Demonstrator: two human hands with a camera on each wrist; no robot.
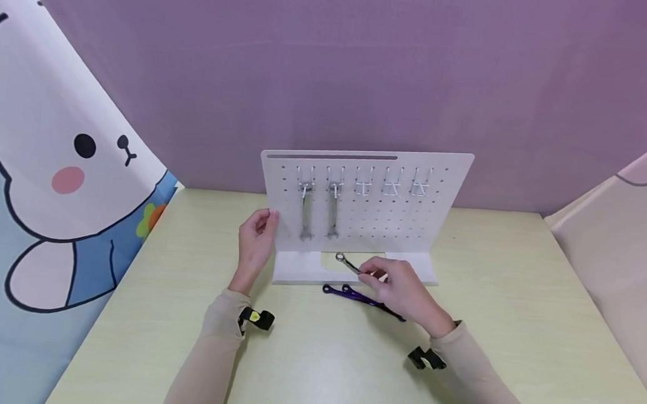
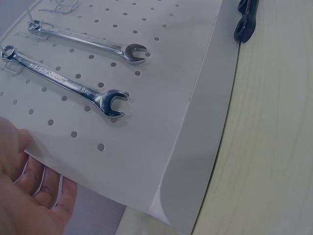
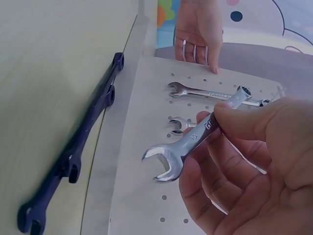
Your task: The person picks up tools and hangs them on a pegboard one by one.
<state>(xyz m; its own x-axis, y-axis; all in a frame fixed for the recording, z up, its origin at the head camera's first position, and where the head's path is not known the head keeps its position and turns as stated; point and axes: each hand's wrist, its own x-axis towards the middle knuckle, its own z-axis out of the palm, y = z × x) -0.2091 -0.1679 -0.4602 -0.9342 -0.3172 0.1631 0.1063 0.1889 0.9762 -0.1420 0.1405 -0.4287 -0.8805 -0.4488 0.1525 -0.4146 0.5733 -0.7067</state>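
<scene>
My right hand (image 1: 404,289) pinches a silver combination wrench (image 3: 183,147) between thumb and fingers, in front of a white pegboard (image 1: 378,224). Its open jaw points toward the board's base in the right wrist view; the ring end (image 1: 340,257) sticks out past the fingers in the head view. My left hand (image 1: 256,238) holds the pegboard's left edge, thumb on the front face and fingers behind. Two silver wrenches, one outer (image 2: 63,83) and one inner (image 2: 88,41), hang by their ring ends from hooks on the board's left side.
Two dark purple wrenches (image 1: 362,297) lie overlapping on the table (image 1: 301,363) along the front of the board's base (image 1: 296,269). Further hooks (image 1: 363,183) with no wrench on them run across to the right. A purple backdrop (image 1: 366,73) rises behind.
</scene>
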